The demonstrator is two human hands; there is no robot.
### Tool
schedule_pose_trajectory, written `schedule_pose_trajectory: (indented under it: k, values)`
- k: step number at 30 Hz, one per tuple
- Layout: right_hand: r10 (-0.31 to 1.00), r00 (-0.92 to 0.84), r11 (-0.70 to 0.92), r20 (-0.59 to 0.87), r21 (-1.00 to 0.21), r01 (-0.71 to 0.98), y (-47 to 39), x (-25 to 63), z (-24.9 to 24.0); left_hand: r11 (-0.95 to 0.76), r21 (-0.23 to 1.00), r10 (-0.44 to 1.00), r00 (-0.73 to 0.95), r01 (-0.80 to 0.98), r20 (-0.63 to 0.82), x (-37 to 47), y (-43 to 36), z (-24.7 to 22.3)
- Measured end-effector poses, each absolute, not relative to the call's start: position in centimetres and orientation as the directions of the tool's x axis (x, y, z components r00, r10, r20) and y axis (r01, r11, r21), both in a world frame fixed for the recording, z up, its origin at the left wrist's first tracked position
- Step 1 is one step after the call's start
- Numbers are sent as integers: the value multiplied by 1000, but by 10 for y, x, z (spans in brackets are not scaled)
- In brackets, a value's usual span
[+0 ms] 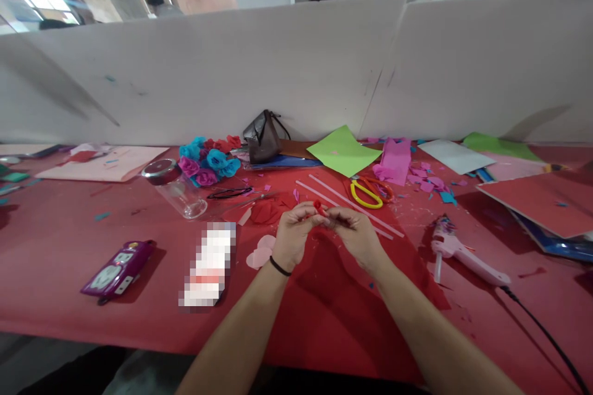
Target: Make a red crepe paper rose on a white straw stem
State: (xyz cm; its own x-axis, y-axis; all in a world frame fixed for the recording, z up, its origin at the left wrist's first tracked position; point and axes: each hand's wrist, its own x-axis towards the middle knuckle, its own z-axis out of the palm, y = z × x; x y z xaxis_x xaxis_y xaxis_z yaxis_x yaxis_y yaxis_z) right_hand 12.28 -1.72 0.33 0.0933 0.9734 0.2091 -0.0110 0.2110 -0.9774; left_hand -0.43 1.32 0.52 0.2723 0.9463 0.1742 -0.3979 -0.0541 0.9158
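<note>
Between my fingertips, above the red tabletop, is a small rolled red paper bud. My left hand, with a dark band on its wrist, pinches the bud from the left. On the other side, my right hand has its fingers closed at the bud's base. Red paper spreads beneath both hands. Cut red pieces and pale pink paper circles lie just left of my left hand. Beyond my right hand are two pink glue sticks and scissors with yellow handles.
A pink glue gun with a cord rests at right. Toward the back are blue, purple and red paper flowers, a clear jar, a dark pouch and green paper. A purple case sits at left.
</note>
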Motion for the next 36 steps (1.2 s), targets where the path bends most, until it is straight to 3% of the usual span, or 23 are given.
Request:
schedule_pose_trajectory:
  k: [26,36]
  values:
    - [939,139,297,315,-945,135,-22,118,9,-176,918,927,255,-356,276,-1,13,3]
    - [923,91,326,374,-884,335,-22,121,0,-90,892,943,249,-443,219,0,16,-3]
